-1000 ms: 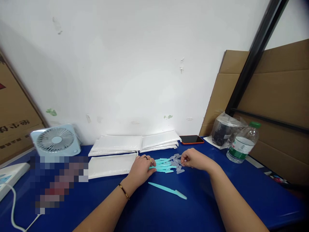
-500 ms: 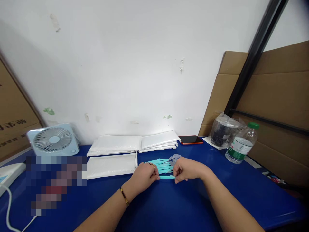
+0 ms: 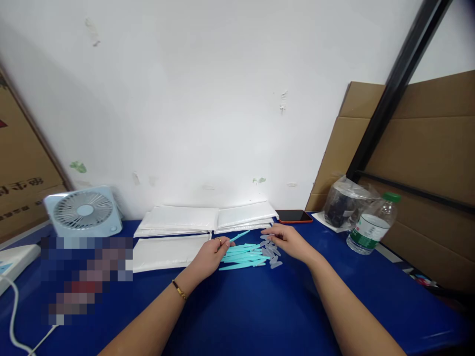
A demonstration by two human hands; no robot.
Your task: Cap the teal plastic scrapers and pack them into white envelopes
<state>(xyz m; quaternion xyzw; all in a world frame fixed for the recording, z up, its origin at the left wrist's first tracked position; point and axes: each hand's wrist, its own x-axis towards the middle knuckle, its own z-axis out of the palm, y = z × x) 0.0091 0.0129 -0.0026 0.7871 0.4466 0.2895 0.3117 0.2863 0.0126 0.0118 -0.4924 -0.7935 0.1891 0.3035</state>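
Observation:
My left hand (image 3: 212, 254) is closed, pinching a slim turquoise stick that looks like an eyebrow razor (image 3: 242, 236), its tip pointing up and right. Under and beside these fingers lies a loose row of several similar turquoise razors (image 3: 241, 258) on the blue table. My right hand (image 3: 287, 240) hovers at the upper end of a small pile of translucent grey caps (image 3: 273, 254), just right of the razors. Its fingers are bent and apart, with one cap at the fingertips; whether they touch it is hard to make out.
White padded envelopes (image 3: 178, 219) lie in stacks behind and left of the razors. A phone (image 3: 294, 216) rests near the wall. Toward the right stand a bagged dark cup (image 3: 339, 202) and a water bottle (image 3: 371, 227). A light-blue fan (image 3: 85, 211) stands at left.
Both hands have moved apart from the front razor they held together. My left hand has shifted up and left with a razor raised; my right hand has moved up to the caps.

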